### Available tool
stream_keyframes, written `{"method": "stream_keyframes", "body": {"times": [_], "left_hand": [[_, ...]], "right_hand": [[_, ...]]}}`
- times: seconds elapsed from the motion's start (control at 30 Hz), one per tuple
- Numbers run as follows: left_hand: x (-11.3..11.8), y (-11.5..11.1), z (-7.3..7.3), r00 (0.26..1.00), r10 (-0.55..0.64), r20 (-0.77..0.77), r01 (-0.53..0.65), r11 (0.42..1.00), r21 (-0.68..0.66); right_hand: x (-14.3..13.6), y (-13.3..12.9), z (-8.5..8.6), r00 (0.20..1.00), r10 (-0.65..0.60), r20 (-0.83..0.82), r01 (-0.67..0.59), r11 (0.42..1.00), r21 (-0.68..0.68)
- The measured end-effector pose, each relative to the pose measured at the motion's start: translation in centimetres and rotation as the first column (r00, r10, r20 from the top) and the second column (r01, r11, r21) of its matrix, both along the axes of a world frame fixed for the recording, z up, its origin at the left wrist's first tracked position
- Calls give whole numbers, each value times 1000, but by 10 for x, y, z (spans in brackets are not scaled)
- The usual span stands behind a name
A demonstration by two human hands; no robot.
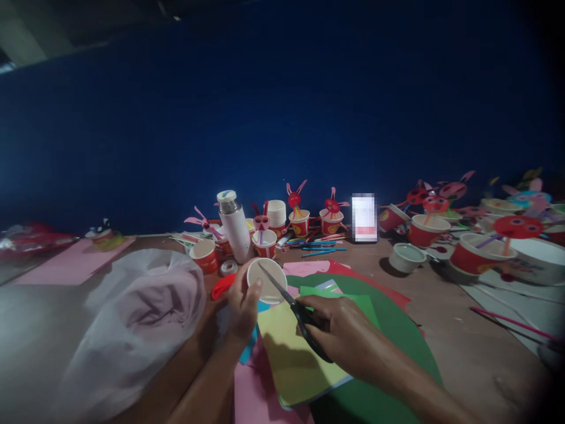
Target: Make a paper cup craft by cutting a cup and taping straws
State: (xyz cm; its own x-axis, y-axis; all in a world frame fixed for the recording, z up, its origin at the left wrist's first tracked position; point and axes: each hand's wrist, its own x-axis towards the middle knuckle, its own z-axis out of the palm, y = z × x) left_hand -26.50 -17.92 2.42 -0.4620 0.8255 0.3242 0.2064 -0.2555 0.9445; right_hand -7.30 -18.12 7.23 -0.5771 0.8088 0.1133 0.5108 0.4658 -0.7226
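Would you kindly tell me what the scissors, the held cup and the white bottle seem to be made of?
Scissors: dark grey blades, likely metal; smooth black handles, probably plastic. Cup: matte, pale, thick-rimmed, apparently paper. Bottle: shiny silver neck suggests metal; white body possibly painted.

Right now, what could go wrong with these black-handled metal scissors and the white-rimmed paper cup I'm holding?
Your right hand holds the scissors across the cup, near your left thumb: a slip might nick your left hand. The tall white cylindrical flask stands just beyond that hand; a bump might topple it.
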Motion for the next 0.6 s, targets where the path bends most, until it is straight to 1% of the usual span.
{"method": "stream_keyframes", "body": {"times": [0.17,0.4,0.5,0.6], "left_hand": [[0,1,3,995,-5,-97,4,1000,-19],[2,0,10,984,52,-170,-61,997,-53],[1,1,11,979,60,-196,-72,996,-55],[-4,5,8,974,59,-218,-75,995,-65]], "right_hand": [[-2,1,0,997,-28,66,23,997,69],[-10,1,-2,981,-90,170,61,984,167],[-15,0,-6,960,-142,241,82,967,243],[-20,0,-9,931,-177,319,58,935,348]]}}
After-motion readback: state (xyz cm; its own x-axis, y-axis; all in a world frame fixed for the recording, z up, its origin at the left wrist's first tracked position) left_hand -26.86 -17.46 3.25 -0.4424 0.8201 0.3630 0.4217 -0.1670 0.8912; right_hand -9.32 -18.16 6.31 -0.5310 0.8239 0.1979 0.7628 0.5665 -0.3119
